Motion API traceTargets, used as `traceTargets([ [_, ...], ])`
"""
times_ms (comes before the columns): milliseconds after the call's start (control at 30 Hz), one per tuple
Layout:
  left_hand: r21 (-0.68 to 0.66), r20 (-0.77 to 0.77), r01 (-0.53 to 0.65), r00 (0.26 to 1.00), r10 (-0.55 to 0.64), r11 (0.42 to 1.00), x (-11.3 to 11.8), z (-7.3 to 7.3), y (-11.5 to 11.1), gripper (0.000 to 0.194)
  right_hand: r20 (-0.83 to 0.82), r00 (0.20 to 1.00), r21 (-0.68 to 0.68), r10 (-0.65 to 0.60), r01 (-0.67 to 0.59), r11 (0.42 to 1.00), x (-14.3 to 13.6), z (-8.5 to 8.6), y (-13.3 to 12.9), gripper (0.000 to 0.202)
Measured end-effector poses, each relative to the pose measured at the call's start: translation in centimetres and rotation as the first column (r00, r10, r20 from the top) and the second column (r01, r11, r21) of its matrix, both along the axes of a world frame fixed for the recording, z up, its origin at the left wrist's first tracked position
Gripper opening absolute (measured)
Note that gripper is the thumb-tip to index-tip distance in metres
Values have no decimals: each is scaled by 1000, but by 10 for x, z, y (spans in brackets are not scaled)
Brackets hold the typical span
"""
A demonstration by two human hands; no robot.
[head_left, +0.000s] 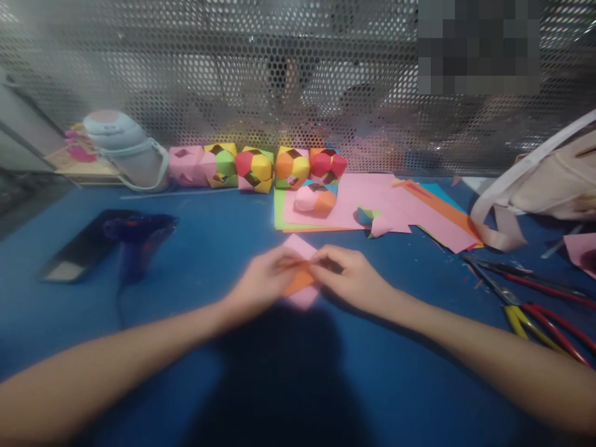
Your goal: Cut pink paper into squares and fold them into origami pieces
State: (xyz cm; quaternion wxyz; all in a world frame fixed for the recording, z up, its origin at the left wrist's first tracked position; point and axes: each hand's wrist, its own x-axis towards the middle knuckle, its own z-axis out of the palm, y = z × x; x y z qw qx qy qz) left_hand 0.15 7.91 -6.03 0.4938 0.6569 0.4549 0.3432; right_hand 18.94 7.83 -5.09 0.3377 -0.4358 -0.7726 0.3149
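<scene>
Between my hands, low over the blue table, is a folded paper piece [300,280], pink at its top and bottom with orange in the middle. My left hand [266,277] pinches its left side, fingers closed. On the right side my right hand [347,273] has thumb and fingertips pressed together on the same paper. Just beyond lie a small pink and orange folded piece [315,198] and a green, blue and pink one [372,221], resting on pink paper sheets [351,198].
Folded paper balls [254,167] line the back beside a white bottle [125,152]. A blue glue gun [137,239] and a dark phone [86,245] lie left. Scissors [505,295], red-handled pliers [535,276] and a beige bag [554,177] are right. Perforated metal [223,81] stands behind.
</scene>
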Motion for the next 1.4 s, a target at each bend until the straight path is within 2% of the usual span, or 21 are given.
traceTargets([
  [67,12,32,53,998,-53,999,-1,4,-4,25,30,999,36,-25,24,999,3,2,1,17],
  [133,72,2,57,998,-57,996,-4,8,-5,31,48,997,34,-67,66,997,15,5,8,17],
  [267,303,-222,-32,970,103,953,-9,9,3,38,180,967,77,-179,167,983,52,13,30,15],
  [367,354,-433,23,890,142,935,-11,7,13,48,269,933,194,-240,191,962,69,13,41,12],
  [433,348,-545,90,829,124,933,-11,4,16,53,248,921,333,-301,211,919,69,12,41,11],
  [500,356,-609,151,786,106,922,-11,1,18,53,196,931,447,-308,195,873,61,11,35,11],
  [567,377,-618,187,780,96,907,-11,-3,18,51,178,955,501,-239,121,857,49,10,26,13],
  [633,395,-585,187,806,89,900,-12,-5,17,47,236,958,513,-162,19,858,37,6,18,14],
  [733,399,-499,135,862,91,907,-12,-5,16,41,368,920,476,-137,-60,877,24,-5,12,17],
  [867,384,-398,79,913,87,920,-11,0,12,34,366,922,337,-130,0,942,17,-17,11,30],
  [967,391,-337,59,938,83,918,-11,2,9,32,270,958,214,-100,42,976,13,-20,7,33],
  [1100,378,-262,28,962,78,926,-9,2,7,31,94,991,89,-100,91,992,8,-21,3,27],
  [1300,232,-129,-12,991,43,973,-10,-3,14,34,-59,983,-59,-174,171,984,9,-17,4,22],
  [1400,215,-117,2,993,24,977,-11,-5,17,39,-150,967,-86,-205,194,977,12,-17,6,21],
])
